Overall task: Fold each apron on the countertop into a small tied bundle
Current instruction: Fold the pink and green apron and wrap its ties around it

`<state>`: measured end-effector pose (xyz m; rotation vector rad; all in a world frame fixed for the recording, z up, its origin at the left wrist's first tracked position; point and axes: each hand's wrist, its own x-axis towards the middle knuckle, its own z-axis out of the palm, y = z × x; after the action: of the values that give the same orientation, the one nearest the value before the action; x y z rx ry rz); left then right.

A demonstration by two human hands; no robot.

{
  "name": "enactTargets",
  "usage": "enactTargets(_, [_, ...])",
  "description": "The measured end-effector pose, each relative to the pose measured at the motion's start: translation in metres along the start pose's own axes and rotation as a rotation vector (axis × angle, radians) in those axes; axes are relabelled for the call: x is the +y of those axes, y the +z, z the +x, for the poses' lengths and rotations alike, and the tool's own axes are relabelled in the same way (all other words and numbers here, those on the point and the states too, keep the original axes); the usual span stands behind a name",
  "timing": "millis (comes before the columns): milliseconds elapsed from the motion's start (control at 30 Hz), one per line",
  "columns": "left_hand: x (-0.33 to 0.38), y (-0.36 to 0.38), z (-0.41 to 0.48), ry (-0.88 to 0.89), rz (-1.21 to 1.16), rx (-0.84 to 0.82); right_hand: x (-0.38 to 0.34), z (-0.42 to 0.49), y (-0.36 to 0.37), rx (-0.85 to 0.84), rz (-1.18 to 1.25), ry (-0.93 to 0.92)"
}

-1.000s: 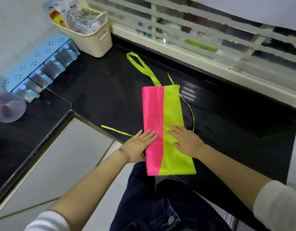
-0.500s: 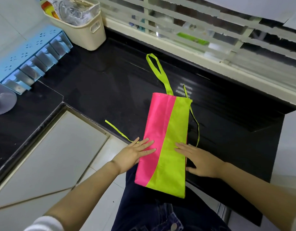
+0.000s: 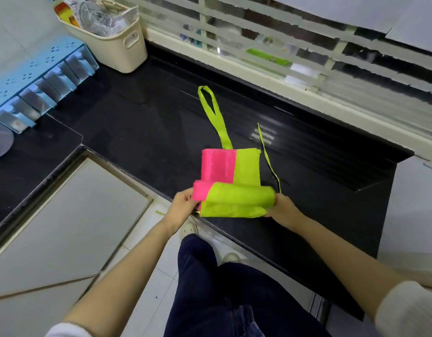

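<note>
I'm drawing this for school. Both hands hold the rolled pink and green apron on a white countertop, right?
No. The head view shows the countertop is black, not white. The left hand and right hand do grip the rolled end of the pink and green apron.

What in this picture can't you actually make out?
Head view:
1. Fingers of the left hand and right hand: mostly hidden behind the rolled end of the apron.
2. Contents of the basket: cut off by the top edge.
3. Things outside the window: blurred by frosted stripes.
</note>
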<state>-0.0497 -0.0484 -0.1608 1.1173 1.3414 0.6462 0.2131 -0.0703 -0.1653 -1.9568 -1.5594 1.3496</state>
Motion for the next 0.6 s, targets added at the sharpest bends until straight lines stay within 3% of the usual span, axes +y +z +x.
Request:
enactTargets(100, [-0.006, 0.010, -0.005, 0.016, -0.077, -0.015, 0.002, -0.001, 0.003, 0.024, 0.096, 0.093])
enactTargets(233, [-0.014, 0.022, -0.012, 0.094, 0.205, 0.110, -0.001, -0.005, 0.007, 0.050, 0.030, 0.098])
enactTargets(433, [-0.012, 0.030, -0.003, 0.086, 0.419, 0.305, 0.000, -0.017, 0.005, 0.033, -0.024, 0.030])
enactTargets(600, [-0.008, 0.034, 0.001, -0.011, 0.540, 0.310, -0.004, -0.008, 0.005, 0.116, -0.274, 0.060])
